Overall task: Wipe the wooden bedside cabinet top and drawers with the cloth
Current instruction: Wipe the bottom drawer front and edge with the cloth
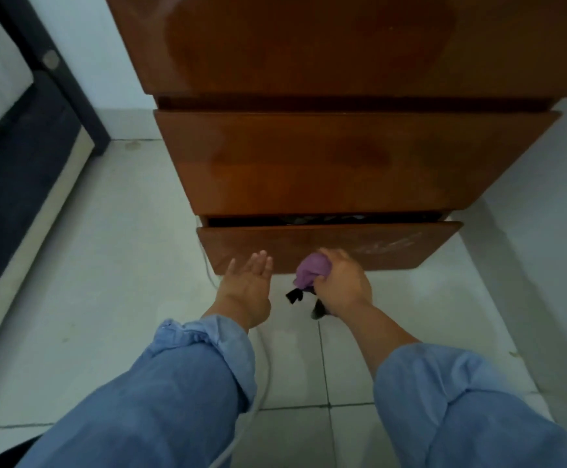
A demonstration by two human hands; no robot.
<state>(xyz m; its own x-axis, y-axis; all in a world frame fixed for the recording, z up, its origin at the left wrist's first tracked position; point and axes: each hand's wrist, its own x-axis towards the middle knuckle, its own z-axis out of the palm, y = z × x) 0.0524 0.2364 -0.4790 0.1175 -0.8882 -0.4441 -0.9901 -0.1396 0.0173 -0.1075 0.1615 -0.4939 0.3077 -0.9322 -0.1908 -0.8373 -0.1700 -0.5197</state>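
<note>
Open tiled floor [113, 265] left of cabinet [326, 157] | bottom drawer [329, 246] juts forward, ajar, blocking straight approach | bed frame [32, 170] hems far left | white cable [262, 373] trails between the arms

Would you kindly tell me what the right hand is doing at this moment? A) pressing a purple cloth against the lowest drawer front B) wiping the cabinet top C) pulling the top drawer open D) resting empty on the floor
A: the right hand grips the purple cloth against the lowest drawer front, while the left hand is open and empty.
</note>
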